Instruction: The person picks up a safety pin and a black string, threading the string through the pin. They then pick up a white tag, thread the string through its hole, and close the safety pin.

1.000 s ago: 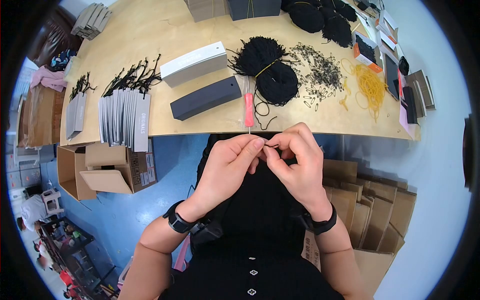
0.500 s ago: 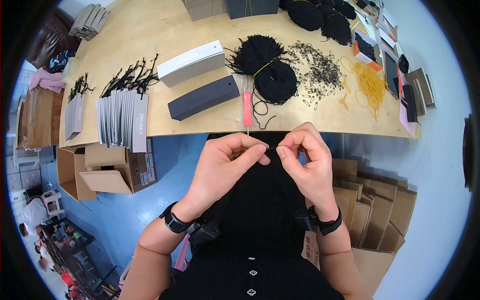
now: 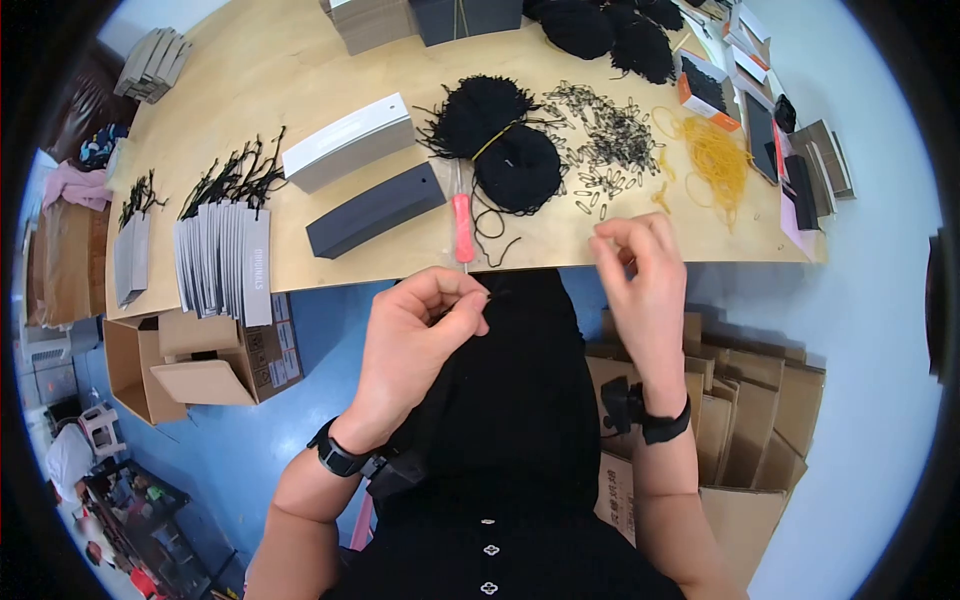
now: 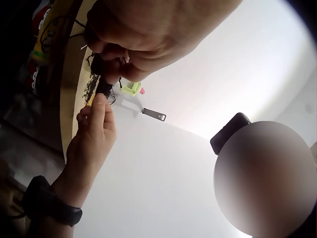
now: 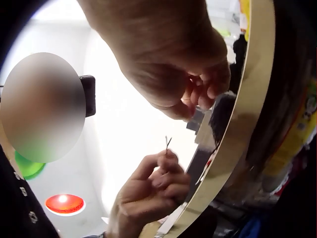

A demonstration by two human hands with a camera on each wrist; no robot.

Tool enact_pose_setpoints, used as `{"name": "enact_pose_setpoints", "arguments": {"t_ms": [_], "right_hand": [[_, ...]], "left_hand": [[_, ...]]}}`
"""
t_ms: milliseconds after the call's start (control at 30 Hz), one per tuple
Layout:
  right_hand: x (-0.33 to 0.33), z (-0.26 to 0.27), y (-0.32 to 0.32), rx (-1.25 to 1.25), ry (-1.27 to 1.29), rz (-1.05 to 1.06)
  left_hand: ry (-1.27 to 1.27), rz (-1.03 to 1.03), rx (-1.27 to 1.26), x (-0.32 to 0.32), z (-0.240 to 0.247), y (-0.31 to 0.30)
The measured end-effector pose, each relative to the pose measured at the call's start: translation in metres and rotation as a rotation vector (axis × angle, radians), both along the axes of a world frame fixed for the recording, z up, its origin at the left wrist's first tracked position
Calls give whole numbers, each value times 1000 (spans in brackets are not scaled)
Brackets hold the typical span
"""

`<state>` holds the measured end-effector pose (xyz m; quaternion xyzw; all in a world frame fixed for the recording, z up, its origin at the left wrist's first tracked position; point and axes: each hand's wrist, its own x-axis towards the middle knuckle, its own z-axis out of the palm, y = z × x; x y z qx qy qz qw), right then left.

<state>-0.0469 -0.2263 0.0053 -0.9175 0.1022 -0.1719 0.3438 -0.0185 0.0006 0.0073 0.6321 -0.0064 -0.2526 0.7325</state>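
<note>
- The left hand (image 3: pixel 415 335) pinches a thin dark string (image 5: pixel 169 142) between thumb and finger, and 2 little ends stick up past the fingertips.
- That string is just in front of the bench (image 3: pixel 250 80), close to the front edge.
- The right hand (image 3: pixel 648 270) is apart from the left one, with its thumb and pointing finger close together (I can't tell if they hold anything).
- Near its fingertips lie lots of little metal pins (image 3: pixel 615 135) in a loose pile.
- Beside the pins, on the right, is a tangle of yellow bands (image 3: pixel 718 165).
- On the other side sits a big bundle of black string (image 3: pixel 520 175), with 1 yellow band around it.
- A tool with a pink handle (image 3: pixel 462 228) lies just beside that bundle, and its thin metal end points at the person.
- Left of the tool are 1 dark stack (image 3: pixel 375 212) and 1 white stack (image 3: pixel 350 145).
- Farther left, grey tags (image 3: pixel 225 262) with black strings stand in a row.
</note>
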Motion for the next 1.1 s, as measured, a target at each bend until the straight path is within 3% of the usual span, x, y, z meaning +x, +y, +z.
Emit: {"name": "enact_pose_setpoints", "arguments": {"t_ms": [367,567,900,1000,1100], "right_hand": [[25,-15,-18,-436,12,-82],[26,-16,-16,-317,-43,-119],[27,-15,-16,-421,-20,-78],[1,7,6,579,273,46],[-7,9,21,1032,425,300]], "left_hand": [[-7,32,41,5,-7,-3],[-6,42,20,6,-7,-3],[-1,78,-2,7,-10,-2],[27,68,-28,6,-12,-1],[23,20,2,6,-8,-3]]}}
